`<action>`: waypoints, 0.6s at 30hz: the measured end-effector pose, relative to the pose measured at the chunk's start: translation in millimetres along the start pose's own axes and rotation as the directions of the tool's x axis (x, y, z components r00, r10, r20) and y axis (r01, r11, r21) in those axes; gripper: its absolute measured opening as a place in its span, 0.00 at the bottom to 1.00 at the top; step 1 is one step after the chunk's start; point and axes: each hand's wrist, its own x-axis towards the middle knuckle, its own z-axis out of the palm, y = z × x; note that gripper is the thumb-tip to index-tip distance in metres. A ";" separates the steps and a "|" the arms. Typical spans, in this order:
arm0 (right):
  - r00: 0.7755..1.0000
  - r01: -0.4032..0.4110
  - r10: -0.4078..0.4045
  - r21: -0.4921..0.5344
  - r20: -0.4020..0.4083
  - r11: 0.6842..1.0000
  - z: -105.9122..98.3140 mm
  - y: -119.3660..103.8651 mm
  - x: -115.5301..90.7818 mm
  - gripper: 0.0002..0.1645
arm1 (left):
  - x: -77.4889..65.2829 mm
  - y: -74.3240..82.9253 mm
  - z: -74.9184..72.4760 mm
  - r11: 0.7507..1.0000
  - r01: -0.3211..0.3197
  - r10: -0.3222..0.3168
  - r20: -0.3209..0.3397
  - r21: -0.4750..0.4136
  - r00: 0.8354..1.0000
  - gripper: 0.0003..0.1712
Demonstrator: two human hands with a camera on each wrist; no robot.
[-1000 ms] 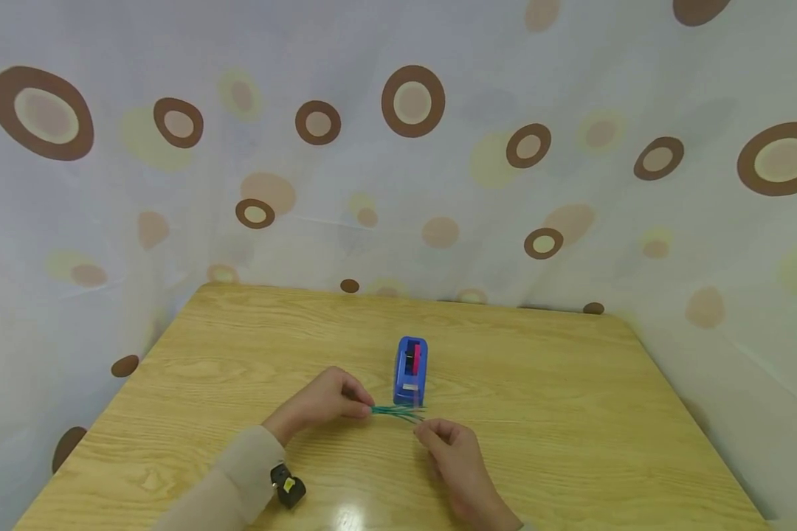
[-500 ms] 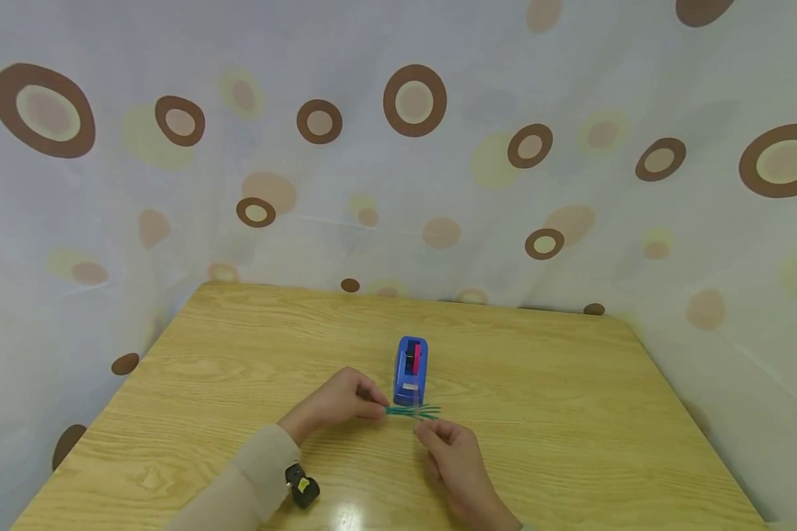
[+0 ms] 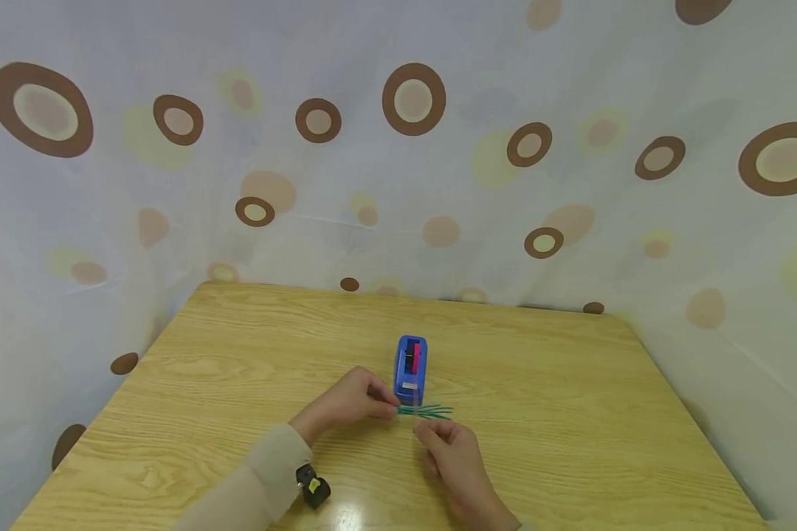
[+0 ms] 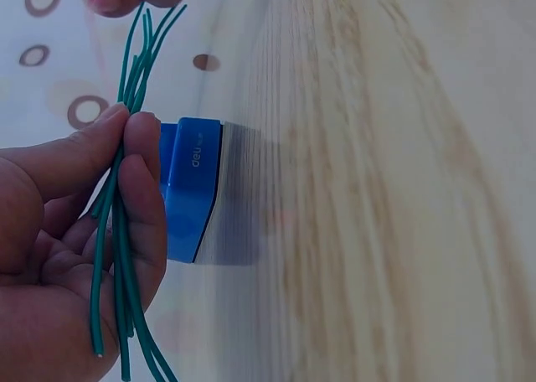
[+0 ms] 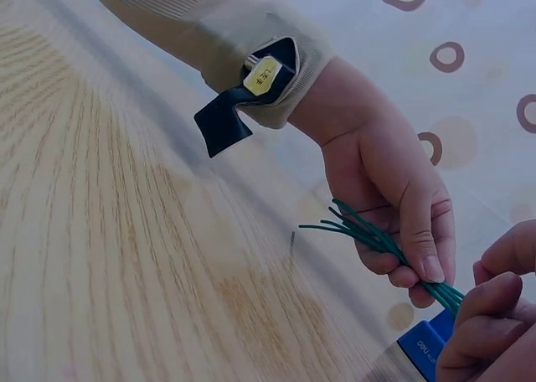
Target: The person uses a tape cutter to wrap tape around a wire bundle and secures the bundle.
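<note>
My left hand [image 3: 353,400] pinches a bundle of thin green wires [image 3: 433,411] between thumb and fingers. In the left wrist view the wires [image 4: 126,256] run along the palm, their loose ends fanning out at both sides of the grip. My right hand [image 3: 457,461] pinches the end of a clear tape strip [image 3: 416,395] with thumb and forefinger. That strip comes from the front of a blue tape dispenser [image 3: 408,397] with a pink and black core. The wires cross the strip between dispenser and right hand. In the right wrist view, right fingers [image 5: 494,315] partly hide the dispenser [image 5: 423,342].
The dispenser stands on a wood-grain table [image 3: 538,383]. Behind the table hangs a pale curtain [image 3: 345,169] with brown ring patterns. A black strap with a yellow label [image 3: 314,487] is on the left sleeve.
My left hand has moved to the right with the green wires, bringing them further across the tape strip. The right hand and the tape dispenser have stayed in place.
</note>
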 end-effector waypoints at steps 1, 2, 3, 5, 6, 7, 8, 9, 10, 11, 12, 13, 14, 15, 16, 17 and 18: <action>1.000 -0.004 0.004 -0.003 0.001 1.000 -0.2 0.2 -0.1 0.18 | 0.4 0.7 0.7 1.000 0.002 -0.002 0.001 -0.002 1.000 0.02; 1.000 -0.007 0.008 -0.006 0.002 1.000 -0.3 0.3 -0.1 0.18 | 0.7 1.5 1.4 1.000 0.003 -0.003 0.001 -0.005 1.000 0.02; 1.000 -0.009 0.009 -0.008 0.003 1.000 -0.4 0.6 -0.1 0.18 | 0.8 2.2 2.3 1.000 0.004 -0.004 0.002 -0.013 1.000 0.02; 1.000 -0.011 0.011 -0.008 0.008 1.000 -0.7 1.2 0.2 0.19 | 1.5 3.4 4.3 1.000 0.001 -0.001 0.003 -0.016 1.000 0.02; 1.000 -0.012 0.012 -0.006 0.010 1.000 -0.9 1.5 0.3 0.19 | 1.7 4.1 5.4 1.000 0.000 0.000 0.004 -0.018 1.000 0.02; 1.000 -0.010 0.010 -0.004 0.013 1.000 -0.9 1.7 0.4 0.18 | 1.9 4.8 6.6 1.000 -0.001 0.001 0.004 -0.020 1.000 0.02; 1.000 -0.008 0.008 -0.002 0.014 1.000 -1.0 1.9 0.5 0.18 | 2.2 5.4 7.8 1.000 -0.003 0.003 0.003 -0.023 1.000 0.02; 1.000 -0.006 0.006 -0.001 0.017 1.000 -1.2 2.2 0.5 0.18 | 2.6 5.8 9.1 1.000 -0.005 0.005 0.001 -0.026 1.000 0.02; 1.000 -0.004 0.004 0.002 0.019 1.000 -1.3 2.4 0.3 0.18 | 3.2 6.3 10.3 1.000 -0.005 0.005 -0.001 -0.025 1.000 0.02; 1.000 -0.001 0.001 0.004 0.020 1.000 -1.4 2.6 0.1 0.18 | 3.6 6.9 11.3 1.000 -0.006 0.005 -0.005 -0.026 1.000 0.02; 1.000 0.000 0.000 0.005 0.020 1.000 -1.5 2.6 0.0 0.18 | 4.0 7.6 12.3 0.999 -0.003 0.002 -0.007 -0.033 1.000 0.02; 1.000 0.001 -0.001 0.004 0.021 1.000 -1.8 2.7 -0.2 0.18 | 4.3 8.1 13.2 0.999 -0.003 0.003 -0.012 -0.034 1.000 0.02; 1.000 0.003 -0.003 0.004 0.020 1.000 -1.9 2.6 -0.4 0.18 | 4.8 8.5 14.0 0.999 -0.003 0.002 -0.015 -0.037 1.000 0.02; 1.000 0.006 -0.006 0.003 0.021 1.000 -2.0 2.6 -0.5 0.19 | 5.3 9.1 14.7 0.999 -0.002 0.002 -0.018 -0.042 1.000 0.02; 1.000 0.008 -0.008 0.002 0.020 1.000 -2.2 2.9 -0.6 0.19 | 5.4 9.4 15.6 0.999 -0.003 0.002 -0.017 -0.049 1.000 0.02; 1.000 0.011 -0.011 0.001 0.020 1.000 -2.3 3.1 -0.5 0.19 | 5.4 9.7 16.5 0.998 -0.002 0.001 -0.017 -0.057 1.000 0.02; 1.000 0.010 -0.010 -0.002 0.019 1.000 -2.5 3.1 -0.3 0.19 | 5.5 9.9 17.2 0.998 -0.001 0.000 -0.016 -0.061 1.000 0.02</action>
